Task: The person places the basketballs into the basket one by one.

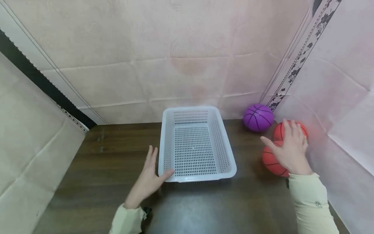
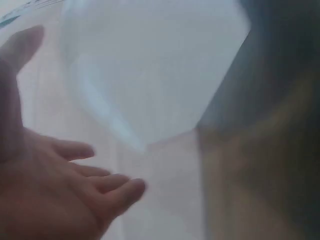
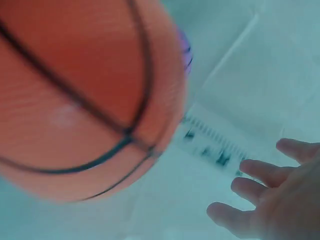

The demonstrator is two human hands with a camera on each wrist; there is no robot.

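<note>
A white perforated plastic basket stands on the dark wooden table, holding nothing. At its left front corner is my left hand, fingers extended and thumb over the rim; in the left wrist view the basket side looms blurred beside the fingers. On the right, my right hand hovers over two orange-red toy basketballs, its fingers spread. The nearer ball and the farther ball are partly hidden by that hand. In the right wrist view an orange ball fills the upper left, apart from the fingers.
A purple basketball sits behind the orange ones, by the back right corner. Pale cloth walls close in the table at the back and both sides. Dark wooden tabletop spreads left of the basket.
</note>
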